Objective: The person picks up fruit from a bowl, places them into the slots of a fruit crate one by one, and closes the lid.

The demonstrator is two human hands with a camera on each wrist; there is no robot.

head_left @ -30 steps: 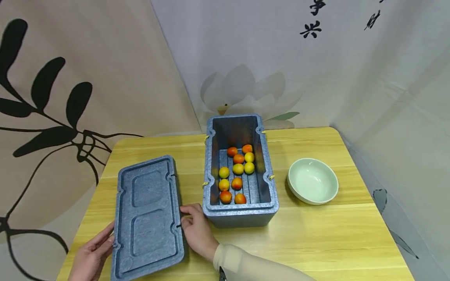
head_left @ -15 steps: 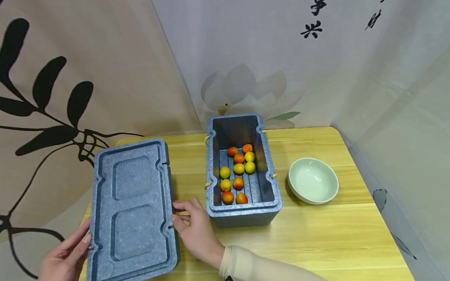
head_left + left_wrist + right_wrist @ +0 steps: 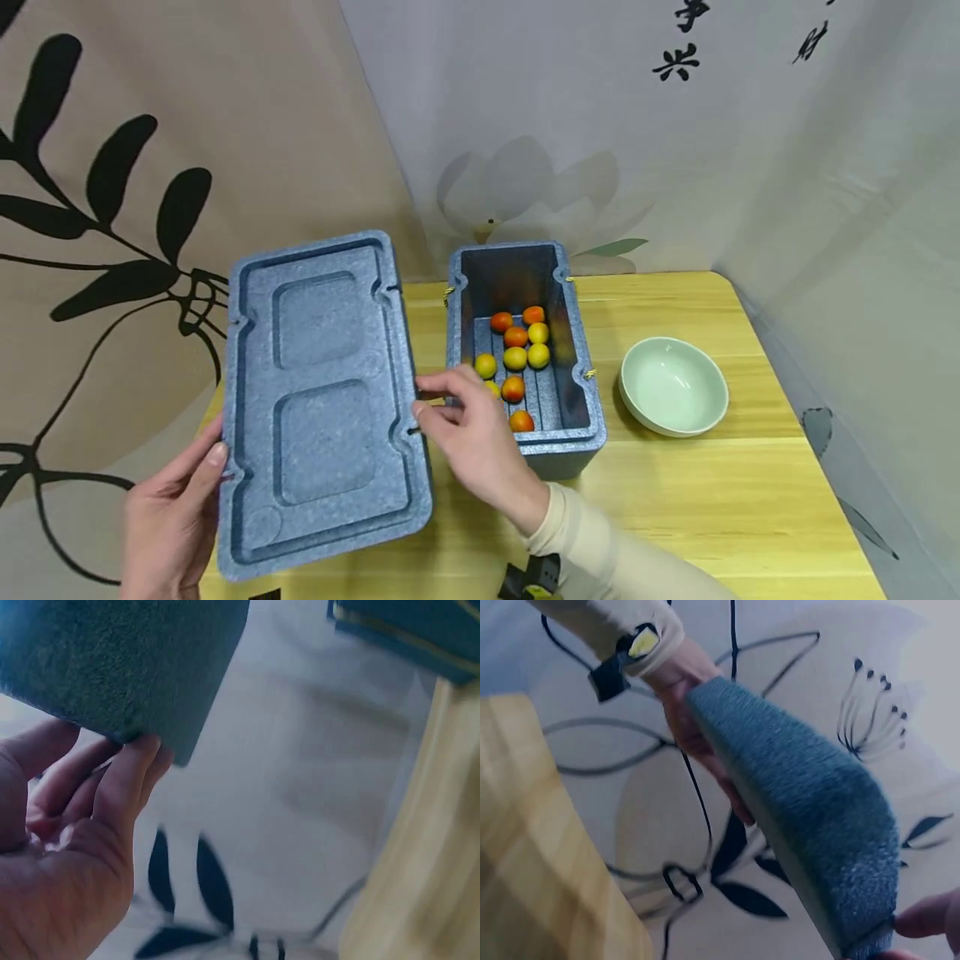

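Both hands hold a blue-grey speckled foam box lid, its recessed underside showing, raised and tilted left of the box. At its left edge my left hand grips with the thumb on the near face. My right hand pinches the right edge by a side notch. The left wrist view has the left hand with its fingers under the lid. In the right wrist view, right fingertips meet the lid's edge. The matching foam box holds several small yellow and orange-red fruits, some hidden by the right hand.
A pale green bowl stands right of the box on the wooden table. Yellow cord loops show on the box's sides. A printed cloth hangs behind the table's back edge.
The lid has risen off the table, first shifting left, then up and back to the right, with both hands holding its edges. My right hand now overlaps the box's front left corner.
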